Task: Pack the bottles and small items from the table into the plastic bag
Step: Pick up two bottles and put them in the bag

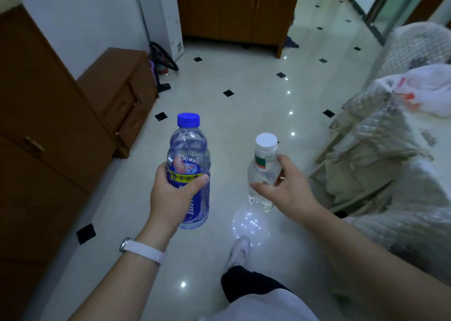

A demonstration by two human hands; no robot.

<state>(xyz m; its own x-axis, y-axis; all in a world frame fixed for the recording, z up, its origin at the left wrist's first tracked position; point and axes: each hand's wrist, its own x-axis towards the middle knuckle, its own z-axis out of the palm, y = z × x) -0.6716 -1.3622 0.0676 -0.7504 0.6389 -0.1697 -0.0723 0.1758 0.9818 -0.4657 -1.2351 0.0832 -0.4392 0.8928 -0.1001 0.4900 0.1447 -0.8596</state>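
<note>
The left hand (pixel 174 193) is wrapped tight around the lower half of a blue-capped bottle (pixel 189 171), held upright over the tiled floor (pixel 244 81). The right hand (pixel 285 189) pinches a smaller white-capped bottle (pixel 262 174) at its middle, thumb on the near side, neck above the fingers. Well right of that grip, a white bag (pixel 424 91), possibly plastic, lies on a covered surface (pixel 390 154).

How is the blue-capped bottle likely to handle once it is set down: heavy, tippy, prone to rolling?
The blue-capped bottle looks mostly empty, so probably light for its size. It is tall and narrow, so likely easy to tip when stood upright. Its round body would probably roll if laid flat. The left hand wraps its label, suggesting a fairly secure grip.
</note>
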